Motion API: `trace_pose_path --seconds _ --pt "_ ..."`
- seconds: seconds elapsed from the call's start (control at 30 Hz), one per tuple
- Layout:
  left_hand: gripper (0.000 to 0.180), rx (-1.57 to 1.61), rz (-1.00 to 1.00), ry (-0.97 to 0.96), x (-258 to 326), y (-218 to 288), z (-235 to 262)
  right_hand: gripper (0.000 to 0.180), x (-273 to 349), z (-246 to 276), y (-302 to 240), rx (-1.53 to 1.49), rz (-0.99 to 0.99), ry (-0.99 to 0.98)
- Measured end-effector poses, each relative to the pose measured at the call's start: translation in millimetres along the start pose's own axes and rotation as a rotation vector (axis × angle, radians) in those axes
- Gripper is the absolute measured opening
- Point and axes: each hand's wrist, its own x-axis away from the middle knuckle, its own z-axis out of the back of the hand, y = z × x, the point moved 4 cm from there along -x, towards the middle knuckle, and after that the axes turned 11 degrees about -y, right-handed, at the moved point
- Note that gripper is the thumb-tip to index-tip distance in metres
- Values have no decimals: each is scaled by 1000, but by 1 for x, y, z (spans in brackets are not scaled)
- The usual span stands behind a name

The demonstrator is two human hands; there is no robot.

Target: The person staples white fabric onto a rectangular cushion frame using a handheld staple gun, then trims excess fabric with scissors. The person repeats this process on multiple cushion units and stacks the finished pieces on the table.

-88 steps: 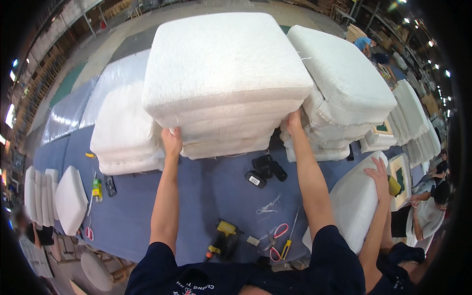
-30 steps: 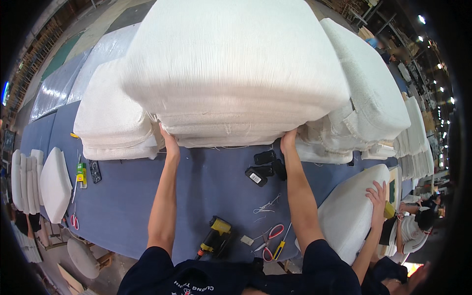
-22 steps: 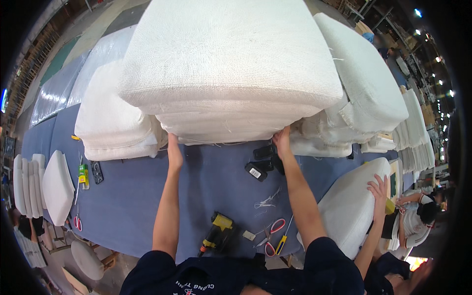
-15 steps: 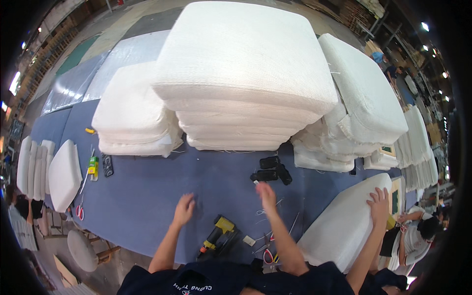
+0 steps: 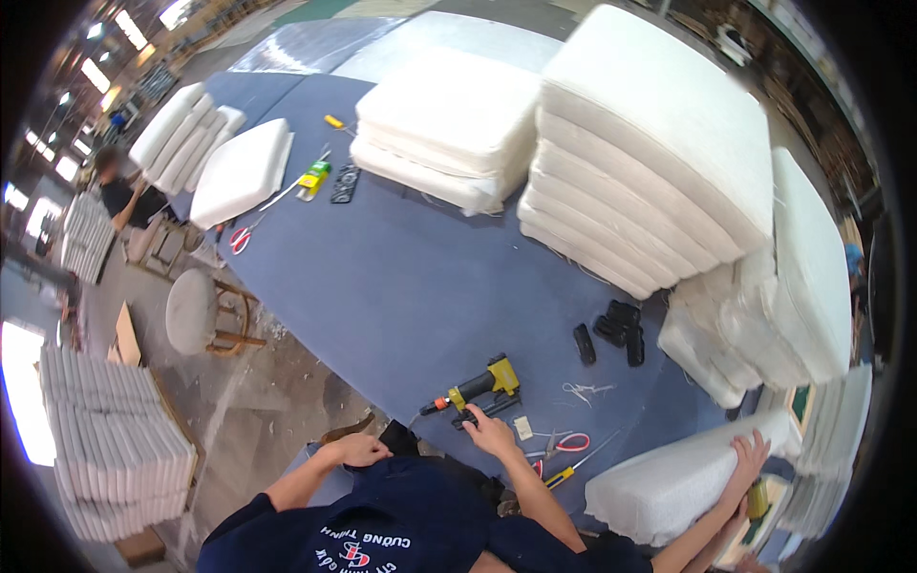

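Note:
My left hand (image 5: 365,450) is down at the table's front edge, beside my dark shirt. Its fingers are curled; what they grip, if anything, is hidden. My right hand (image 5: 489,433) is at the black magazine of a yellow and black nail gun (image 5: 501,371), fingers bent around the magazine's end. The gun lies on the blue-covered table (image 5: 420,286). To the right of my right hand lie a small pale card (image 5: 522,428), red-handled scissors (image 5: 571,442) and a yellow-handled screwdriver (image 5: 561,477). Several black blocks (image 5: 621,329) lie farther off, with white string near them.
Tall stacks of white cushions (image 5: 650,191) stand along the far side. At right, a co-worker's hand (image 5: 752,463) rests on a white cushion (image 5: 659,482). More red-handled scissors (image 5: 241,239) lie at far left. A stool (image 5: 194,310) and stacked pads (image 5: 119,439) stand beyond the table's left edge.
My view has swung left. Both hands have drawn back toward my body, the right one away from the black blocks to the nail gun. One black block now lies apart from the others.

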Motion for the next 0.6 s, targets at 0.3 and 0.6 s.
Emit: trace_pose_path --seconds 0.3,0.6 --pt "45 129 111 416 52 0 6 59 45 -56 30 -48 -198 -313" --pt "31 -2 -321 776 11 -58 284 28 77 -106 2 -160 46 -265"
